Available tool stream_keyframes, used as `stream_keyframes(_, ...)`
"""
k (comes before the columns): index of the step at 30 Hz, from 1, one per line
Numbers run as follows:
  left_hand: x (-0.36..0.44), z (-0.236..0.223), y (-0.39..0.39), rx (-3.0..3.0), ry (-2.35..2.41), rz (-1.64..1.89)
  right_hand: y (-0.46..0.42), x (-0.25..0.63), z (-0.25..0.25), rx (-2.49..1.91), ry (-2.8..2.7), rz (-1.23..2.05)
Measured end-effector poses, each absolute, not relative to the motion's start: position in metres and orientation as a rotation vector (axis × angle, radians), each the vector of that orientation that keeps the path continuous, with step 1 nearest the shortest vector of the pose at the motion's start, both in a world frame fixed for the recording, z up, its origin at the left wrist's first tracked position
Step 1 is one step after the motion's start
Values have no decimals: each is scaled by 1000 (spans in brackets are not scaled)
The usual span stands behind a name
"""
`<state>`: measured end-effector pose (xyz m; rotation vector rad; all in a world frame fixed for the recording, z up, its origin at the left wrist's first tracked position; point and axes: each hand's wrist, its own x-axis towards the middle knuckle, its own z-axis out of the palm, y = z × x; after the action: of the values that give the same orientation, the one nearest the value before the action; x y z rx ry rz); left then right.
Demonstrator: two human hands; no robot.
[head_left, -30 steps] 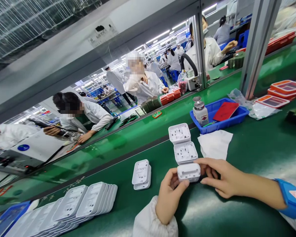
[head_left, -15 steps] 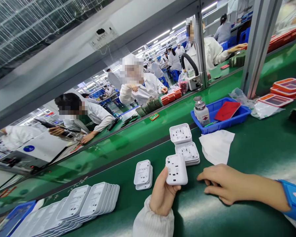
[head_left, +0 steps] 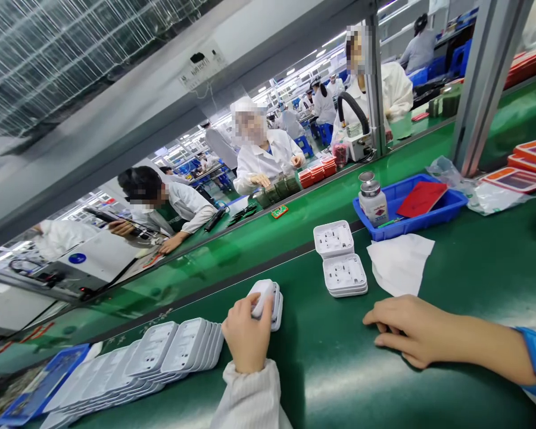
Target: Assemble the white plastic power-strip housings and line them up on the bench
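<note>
My left hand (head_left: 246, 333) is closed around a white plastic housing (head_left: 261, 289), its back turned up. That housing is over a short stack of like housings (head_left: 277, 311); whether it touches the stack is hidden by my fingers. My right hand (head_left: 411, 329) lies low at the green worktop, holding nothing, with the index finger stretched out and apart from the thumb. Just beyond it are a white cloth (head_left: 399, 262) and a stack of white housings (head_left: 345, 275), open sides up. Another housing pile (head_left: 333, 239) adjoins that stack.
Overlapping white housings (head_left: 154, 353) line the left, beside a blue tray (head_left: 49, 384). A blue bin (head_left: 411, 223) holds a dispenser bottle (head_left: 373, 205) and red sheet (head_left: 422, 198). Orange-rimmed frames (head_left: 509, 179) lie right. A metal post (head_left: 489, 89) rises there; co-workers sit across the line.
My left hand has moved left with the white housing, from beside the right-hand stack to the short stack, and turned palm down. My right hand has stayed nearly still. The view has shifted slightly.
</note>
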<state>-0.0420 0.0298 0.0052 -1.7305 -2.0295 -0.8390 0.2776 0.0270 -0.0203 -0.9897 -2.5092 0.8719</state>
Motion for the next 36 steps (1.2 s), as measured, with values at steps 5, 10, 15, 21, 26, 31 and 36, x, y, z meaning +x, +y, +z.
stream_keyframes(5, -34, 0, 30, -1728, -2075, -643, 26, 278, -18, -976, -2502, 834)
stream_keyframes(10, -33, 0, 30, -1813, -2255, -740, 26, 277, -16, -955, -2471, 817)
stream_keyframes(15, -33, 8, 25, -1764, -2393, -735, 26, 278, -17, -949, -2448, 799)
stream_keyframes(21, -39, 11, 21, -1803, -2186, -732, 27, 277, -20, -1063, -2250, 949)
stream_keyframes(26, -25, 15, 18, -1817, -1767, -1052, 34, 277, -31, -1139, -2105, 959)
stream_keyframes(31, 6, 8, 11, -2195, -1599, -1193, 39, 277, -35, -1178, -2125, 901)
stream_keyframes(36, 27, -5, 6, -2551, -1601, -1158, 43, 278, -29, -1279, -1980, 879)
